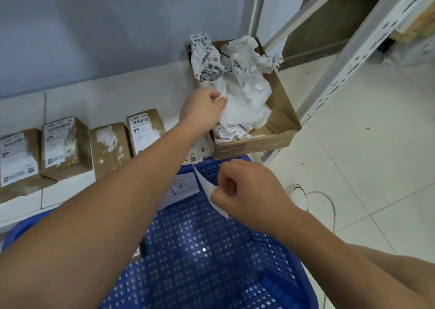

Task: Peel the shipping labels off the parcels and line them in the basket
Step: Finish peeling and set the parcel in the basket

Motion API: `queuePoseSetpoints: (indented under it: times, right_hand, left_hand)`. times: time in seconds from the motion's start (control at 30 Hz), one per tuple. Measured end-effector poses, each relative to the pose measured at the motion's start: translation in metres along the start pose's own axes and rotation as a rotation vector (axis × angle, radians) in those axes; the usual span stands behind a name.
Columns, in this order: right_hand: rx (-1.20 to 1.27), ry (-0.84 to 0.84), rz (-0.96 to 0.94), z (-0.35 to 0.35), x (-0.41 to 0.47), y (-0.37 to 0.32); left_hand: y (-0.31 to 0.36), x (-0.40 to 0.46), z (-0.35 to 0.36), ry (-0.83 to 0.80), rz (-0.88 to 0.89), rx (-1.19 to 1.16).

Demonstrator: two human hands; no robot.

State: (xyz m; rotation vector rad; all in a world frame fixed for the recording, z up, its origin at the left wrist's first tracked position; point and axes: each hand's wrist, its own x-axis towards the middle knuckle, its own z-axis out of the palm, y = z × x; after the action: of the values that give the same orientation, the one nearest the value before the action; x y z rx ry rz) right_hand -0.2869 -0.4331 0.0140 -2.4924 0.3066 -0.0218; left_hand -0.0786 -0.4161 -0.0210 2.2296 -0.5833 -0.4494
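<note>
- Blue basket right below both hands, mesh floor mostly bare, one white slip flat against its far wall. Easy to drop the next label crooked or overlapping there; judged risk: no neat line.
- Open cardboard box past the basket rim, heaped with crumpled white scraps and torn barcode strips. Heap already spilling over the near-left edge; more pushed in likely tips scraps onto the floor or into the basket, mixing waste with good labels.
- Row of brown parcels on the low white surface at left, well apart from both hands. Two at far left with labels largely on, one stripped to white residue, fourth with label torn at its edge. Tearing risk on the rest: paper splits, leaves patches like the third.
- Left hand reaching over the box, fingers curled, pinching a white sheet at its corner. Adhesive side may cling to fingers or drag neighbouring scraps out on release.
- Right hand above the basket's far end, fingers closed on a curled white label, held by one edge only. Free end curling; could fold onto itself and stick, or catch the basket mesh before placement.
</note>
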Motion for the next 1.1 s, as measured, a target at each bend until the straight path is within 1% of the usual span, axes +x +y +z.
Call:
queuePoseSetpoints:
  times: [0.1,0.17,0.23,0.33,0.4,0.47,0.57,0.77,0.87,0.93,1.0,1.1]
  right_hand:
    - [0.0,-0.019,0.001,0.004,-0.001,-0.001]
    - [-0.008,-0.032,0.006,0.006,-0.001,-0.003]
    - [-0.024,-0.041,0.005,0.007,-0.002,-0.004]
    - [-0.049,-0.024,0.001,0.007,0.0,-0.005]
    - [-0.049,0.014,0.003,0.006,0.002,-0.007]
    - [-0.039,0.048,0.011,0.008,0.005,-0.012]
    - [-0.029,0.095,-0.031,0.017,0.009,-0.021]
    - [-0.023,0.173,-0.24,0.058,0.014,-0.045]
    - [-0.104,0.197,-0.37,0.082,0.017,-0.055]
    - [-0.157,0.208,-0.464,0.094,0.016,-0.06]
    - [-0.185,0.191,-0.548,0.105,0.015,-0.064]
    - [-0.211,0.141,-0.63,0.118,0.014,-0.069]
  left_hand:
    - [-0.008,-0.005,-0.012,-0.01,0.093,0.341]
    - [-0.01,-0.009,-0.02,-0.007,0.114,0.468]
    - [-0.01,-0.014,-0.029,-0.008,0.121,0.521]
    - [-0.01,-0.027,-0.048,0.003,0.12,0.493]
    - [-0.012,-0.045,-0.065,0.015,0.125,0.429]
    - [-0.017,-0.074,-0.083,0.03,0.098,0.293]
    - [-0.041,-0.13,-0.105,0.027,-0.013,0.078]
    - [-0.107,-0.226,-0.116,-0.011,-0.287,-0.176]
    - [-0.12,-0.239,-0.109,-0.008,-0.418,-0.352]
    - [-0.122,-0.239,-0.107,-0.038,-0.495,-0.476]
    - [-0.125,-0.237,-0.107,-0.065,-0.576,-0.58]
    - [-0.131,-0.234,-0.107,-0.02,-0.664,-0.664]
